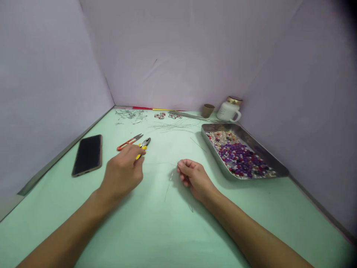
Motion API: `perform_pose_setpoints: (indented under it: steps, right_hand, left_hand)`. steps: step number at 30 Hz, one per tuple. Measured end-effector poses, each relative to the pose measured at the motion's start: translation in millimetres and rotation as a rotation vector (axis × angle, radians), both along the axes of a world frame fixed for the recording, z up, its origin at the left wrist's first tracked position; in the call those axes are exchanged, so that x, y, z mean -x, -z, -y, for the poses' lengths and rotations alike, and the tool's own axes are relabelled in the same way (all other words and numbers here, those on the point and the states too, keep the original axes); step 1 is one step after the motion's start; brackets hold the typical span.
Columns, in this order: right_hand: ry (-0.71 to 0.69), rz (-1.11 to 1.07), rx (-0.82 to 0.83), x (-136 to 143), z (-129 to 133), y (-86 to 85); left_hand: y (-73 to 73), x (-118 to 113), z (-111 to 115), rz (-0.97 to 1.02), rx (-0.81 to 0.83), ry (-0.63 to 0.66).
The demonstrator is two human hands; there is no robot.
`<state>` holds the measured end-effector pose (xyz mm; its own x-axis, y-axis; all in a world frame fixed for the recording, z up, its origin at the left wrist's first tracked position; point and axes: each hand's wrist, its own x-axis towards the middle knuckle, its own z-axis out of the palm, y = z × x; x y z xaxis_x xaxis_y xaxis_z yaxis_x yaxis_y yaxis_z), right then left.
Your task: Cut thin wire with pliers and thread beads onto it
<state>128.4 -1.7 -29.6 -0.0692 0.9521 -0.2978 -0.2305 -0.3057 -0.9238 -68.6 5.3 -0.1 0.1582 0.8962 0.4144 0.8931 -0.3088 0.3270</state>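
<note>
My left hand (124, 165) is at a pair of pliers (145, 143) with yellow handles. Its fingers curl over the handles, with the thumb close beside them, and the jaws point away from me. Most of the grip is hidden by the hand. Just beyond lie orange-handled thread snips (129, 142). My right hand (193, 176) is closed in a pinch on a thin wire (170, 180), which hangs below the fingertips. A fine strand also seems to run leftward from them.
A metal tray (223, 167) of mixed beads stands at right. A phone (87, 154) lies at left. Toward the back are loose wires (174, 127), small wire pieces (129, 114), beaded pieces (160, 115), a brown cup (207, 111) and a lidded white mug (228, 111).
</note>
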Motion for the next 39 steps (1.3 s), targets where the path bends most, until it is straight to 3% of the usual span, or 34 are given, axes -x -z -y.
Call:
perform_pose_setpoints:
  steps: [3,6,12,17,20,23,25,29,32,34,39]
  right_hand:
    - [0.086,-0.046,-0.022,-4,-3,2.0]
    - [0.139,-0.06,-0.02,-7,-5,2.3]
    - [0.146,-0.045,-0.009,-4,-6,0.6]
    - [0.21,-0.084,-0.049,-8,-10,1.9]
    - [0.252,-0.119,-0.078,-12,-13,0.9]
    - [0.271,-0.141,-0.079,-15,-14,-1.9]
    - [0.288,-0.158,-0.081,-17,-15,-4.5]
    - [0.311,-0.263,-0.095,-22,-17,-9.8]
    - [0.286,-0.338,-0.087,-23,-16,-11.6]
    - [0.262,-0.361,-0.076,-21,-15,-11.2]
    - [0.205,-0.381,-0.06,-14,-9,-9.9]
  left_hand:
    - [0.4,12,-10,-0.241,0.197,-0.171]
    - [7.7,24,-22,-0.365,0.316,-0.165]
    - [19.3,25,-39,-0.353,0.447,-0.156]
    - [14.7,23,-43,-0.24,0.53,-0.193]
    - [1.1,28,-34,-0.006,0.563,-0.121]
    - [-17.0,31,-20,0.778,0.633,0.076]
    - [-25.6,30,-9,0.99,0.795,0.257]
    - [-23.9,15,7,1.04,1.137,0.515]
    - [-12.5,-1,12,0.944,1.267,0.543]
    - [-6.7,-8,13,0.993,1.296,0.556]
    - [-5.4,-14,17,1.057,1.329,0.509]
